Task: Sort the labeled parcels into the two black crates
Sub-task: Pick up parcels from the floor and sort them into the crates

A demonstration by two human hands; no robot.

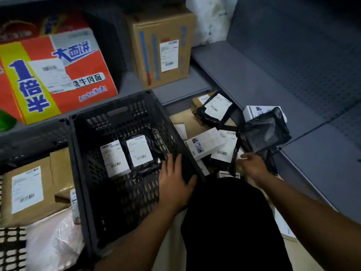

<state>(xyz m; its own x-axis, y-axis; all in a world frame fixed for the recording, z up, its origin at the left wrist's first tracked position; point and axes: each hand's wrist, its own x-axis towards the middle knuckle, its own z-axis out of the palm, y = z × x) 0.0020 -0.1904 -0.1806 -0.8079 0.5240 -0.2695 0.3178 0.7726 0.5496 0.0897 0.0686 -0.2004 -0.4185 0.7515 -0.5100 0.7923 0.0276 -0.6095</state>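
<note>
Knee: black-clad leg [232,222], between both forearms.
Left hand [175,182]: grips right rim of black perforated plastic crate [121,112]; fingers inside, thumb outside.
Right hand [254,165]: apart from left; pinches lower edge of crumpled black plastic mailer bag [265,132], right of crate.
Crate contents: two white-labelled parcels [115,159], side by side.
Behind: grey metal shelf [244,75] bearing orange printed carton [88,71], brown cardboard box [168,22].
</note>
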